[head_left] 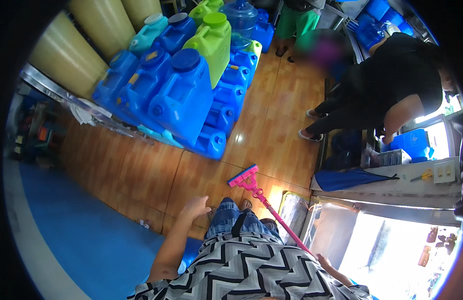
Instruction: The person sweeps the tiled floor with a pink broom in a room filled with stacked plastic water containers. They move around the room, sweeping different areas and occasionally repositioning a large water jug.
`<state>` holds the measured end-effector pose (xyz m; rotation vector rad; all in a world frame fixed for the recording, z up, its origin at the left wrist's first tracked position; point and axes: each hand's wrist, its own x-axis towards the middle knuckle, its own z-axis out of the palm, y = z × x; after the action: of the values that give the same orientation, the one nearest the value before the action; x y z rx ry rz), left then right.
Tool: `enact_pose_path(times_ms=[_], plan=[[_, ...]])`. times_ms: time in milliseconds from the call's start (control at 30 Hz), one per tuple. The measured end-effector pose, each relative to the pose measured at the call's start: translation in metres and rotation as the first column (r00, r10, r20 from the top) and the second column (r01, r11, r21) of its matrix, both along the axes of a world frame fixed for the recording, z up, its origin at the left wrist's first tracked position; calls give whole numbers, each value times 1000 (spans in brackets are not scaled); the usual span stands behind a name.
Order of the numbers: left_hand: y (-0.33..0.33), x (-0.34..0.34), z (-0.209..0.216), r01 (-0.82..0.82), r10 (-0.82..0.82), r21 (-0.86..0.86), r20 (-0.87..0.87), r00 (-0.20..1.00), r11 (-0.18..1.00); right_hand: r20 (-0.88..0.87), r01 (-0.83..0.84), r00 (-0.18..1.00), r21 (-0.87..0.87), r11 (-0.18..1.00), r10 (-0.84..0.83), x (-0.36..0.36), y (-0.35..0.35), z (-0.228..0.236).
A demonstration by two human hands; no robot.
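Observation:
A pink sponge mop [276, 216] slants across the wooden-look floor, its flat head with a blue strip lying ahead of my feet. My right hand [323, 261] is wrapped round the upper end of its handle, low at the right, partly hidden beside my patterned shirt. My left hand [195, 206] hangs in the air to the left of my legs, apart from the mop. Its fingers are loosely bent with one or two sticking out, and nothing shows in them.
Stacked blue jugs [179, 97] and a lime-green jug [211, 45] stand ahead on the left, beside tall beige cylinders [66, 55]. A person in black [391, 82] bends over a counter at the right. Another person in green [297, 22] stands farther back. A bright doorway [391, 250] opens at lower right.

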<state>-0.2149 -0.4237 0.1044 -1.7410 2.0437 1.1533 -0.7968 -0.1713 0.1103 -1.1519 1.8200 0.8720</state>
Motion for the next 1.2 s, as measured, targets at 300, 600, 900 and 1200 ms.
enact_pose_path(times_ms=[300,600,900,1200], plan=[[114,151,-68,-308,290,234,110,951,922,203,498,864,-208,842,-461,75,29,112],[219,239,-158,-603,572,313,193,797,734,418,909,381,-4,417,-825,197,-20,101],[248,258,-114,-644,648,83,-40,761,761,400,907,195,273,320,-895,301,-144,101],[203,269,-15,-595,595,-8,-18,804,804,415,789,325,376,485,-850,357,-228,52]])
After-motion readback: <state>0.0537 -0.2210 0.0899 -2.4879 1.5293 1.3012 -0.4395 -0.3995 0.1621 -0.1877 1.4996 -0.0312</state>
